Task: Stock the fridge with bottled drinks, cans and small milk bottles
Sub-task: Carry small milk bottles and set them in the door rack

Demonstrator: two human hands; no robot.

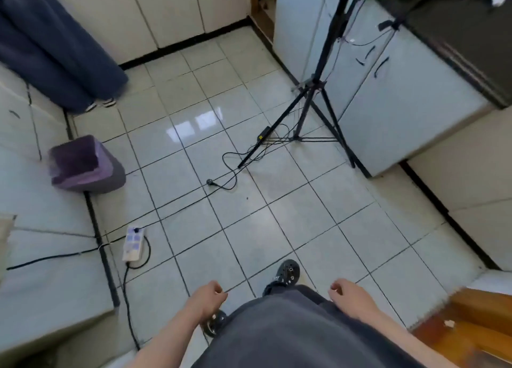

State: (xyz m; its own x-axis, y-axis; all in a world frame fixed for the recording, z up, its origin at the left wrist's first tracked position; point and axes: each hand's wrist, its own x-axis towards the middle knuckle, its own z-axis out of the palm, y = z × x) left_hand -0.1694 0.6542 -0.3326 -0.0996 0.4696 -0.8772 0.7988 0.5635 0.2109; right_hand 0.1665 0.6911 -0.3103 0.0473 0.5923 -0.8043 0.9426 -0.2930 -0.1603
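The left hand [207,298] and the right hand [347,294] hang at waist level with fingers loosely curled. Each grip is released and holds nothing. No bottles, cans or milk bottles are in view. The tall pale unit [296,29] at the far end of the tiled floor [249,229], probably the fridge, stands upright ahead and to the right, nearer the right hand. A tripod [313,96] stands just in front of it. No brand or writing is legible.
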